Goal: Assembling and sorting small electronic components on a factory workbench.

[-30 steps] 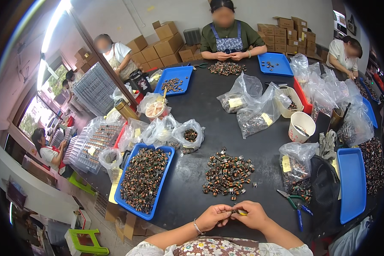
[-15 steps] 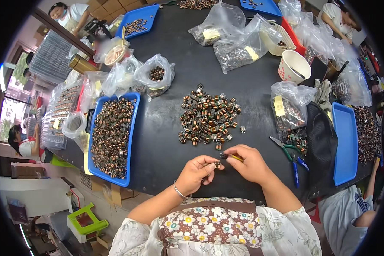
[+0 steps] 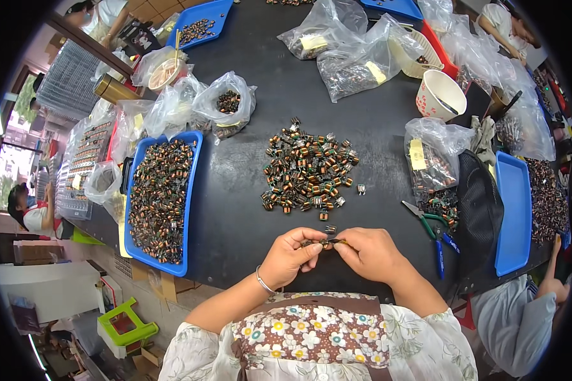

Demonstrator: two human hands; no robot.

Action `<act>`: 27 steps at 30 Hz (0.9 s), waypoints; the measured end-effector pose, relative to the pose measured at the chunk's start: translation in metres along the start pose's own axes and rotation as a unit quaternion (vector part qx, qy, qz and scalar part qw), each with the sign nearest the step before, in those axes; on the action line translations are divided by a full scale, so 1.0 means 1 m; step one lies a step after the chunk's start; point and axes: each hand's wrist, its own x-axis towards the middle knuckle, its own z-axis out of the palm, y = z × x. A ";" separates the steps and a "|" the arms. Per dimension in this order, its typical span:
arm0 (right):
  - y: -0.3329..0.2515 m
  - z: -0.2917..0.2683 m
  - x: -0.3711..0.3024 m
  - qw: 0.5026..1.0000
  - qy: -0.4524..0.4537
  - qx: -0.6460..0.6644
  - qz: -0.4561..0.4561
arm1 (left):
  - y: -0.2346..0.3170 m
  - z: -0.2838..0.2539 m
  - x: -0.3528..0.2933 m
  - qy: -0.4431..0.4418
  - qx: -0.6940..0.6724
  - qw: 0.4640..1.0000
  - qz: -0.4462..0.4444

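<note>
Coils (image 3: pixel 161 200) with copper-coloured windings fill a long blue tray (image 3: pixel 185 244) at the near left of the desk (image 3: pixel 229 197). Past its far right corner, an open clear bag (image 3: pixel 240 95) holds more. In the middle lies a loose heap (image 3: pixel 308 166) of coils, with a stray coil (image 3: pixel 361 189) just to its right. On the near side of the heap, the left hand (image 3: pixel 288 256) pinches a small coil (image 3: pixel 310 243) between thumb and fingers. Close against it, the right hand (image 3: pixel 374 255) pinches a slim dark tool (image 3: pixel 337 240), mostly hidden by the fingers. One more small part (image 3: pixel 330 228) sits just beyond the fingertips; whether they touch it, I cannot tell. To the right are green-handled pliers (image 3: pixel 428 227), a blue-handled tool (image 3: pixel 440 254), a clear bag of parts (image 3: pixel 431 155) with a yellow label, a black mesh cloth (image 3: pixel 480 206) and a second blue tray (image 3: pixel 513 216).
</note>
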 end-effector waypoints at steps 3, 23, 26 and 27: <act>-0.001 0.000 0.001 1.000 0.009 -0.005 -0.004 | 0.002 0.003 0.001 0.011 0.021 1.000 -0.002; -0.008 0.005 0.008 0.969 -0.167 0.130 0.130 | -0.002 0.000 -0.005 0.065 0.104 0.992 0.009; -0.009 0.004 0.001 0.947 -0.171 0.203 0.183 | 0.005 0.009 -0.003 0.054 0.112 0.992 -0.003; -0.013 0.003 -0.003 0.940 -0.167 0.208 0.212 | 0.003 0.009 -0.003 0.047 0.110 0.993 -0.003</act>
